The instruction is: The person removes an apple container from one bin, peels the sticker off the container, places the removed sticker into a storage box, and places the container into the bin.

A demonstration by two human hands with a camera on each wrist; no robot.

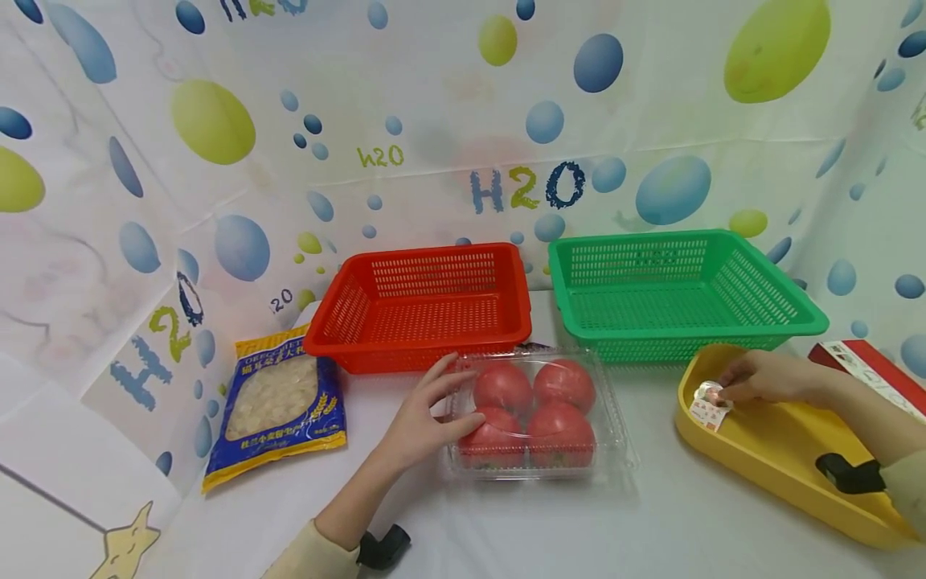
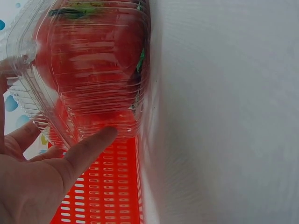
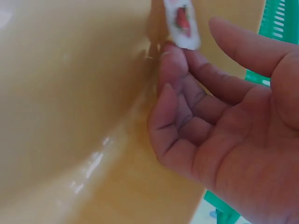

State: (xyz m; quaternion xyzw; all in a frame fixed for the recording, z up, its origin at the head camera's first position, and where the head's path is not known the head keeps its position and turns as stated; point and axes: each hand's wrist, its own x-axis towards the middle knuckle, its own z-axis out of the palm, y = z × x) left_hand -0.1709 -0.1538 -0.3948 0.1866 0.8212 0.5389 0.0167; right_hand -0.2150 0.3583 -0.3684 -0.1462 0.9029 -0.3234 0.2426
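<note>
A clear plastic clamshell box of tomatoes (image 1: 560, 434) sits on the white cloth in front of the baskets. My left hand (image 1: 427, 410) rests at its left side, fingers spread and thumb against the plastic; the left wrist view shows the thumb (image 2: 88, 151) lying along the ribbed wall. Inside the left end of a yellow tray (image 1: 788, 474) is my right hand (image 1: 770, 376), at a small white packet (image 1: 709, 406) with a red picture. In the right wrist view the packet (image 3: 183, 23) meets the fingertips, while the thumb stands apart from it.
A red basket (image 1: 427, 360) and a green basket (image 1: 687, 346) stand at the back. On the left lies a blue and yellow pasta bag (image 1: 278, 390). A red and white box (image 1: 878, 374) is behind the tray at the right. Patterned cloth surrounds the table.
</note>
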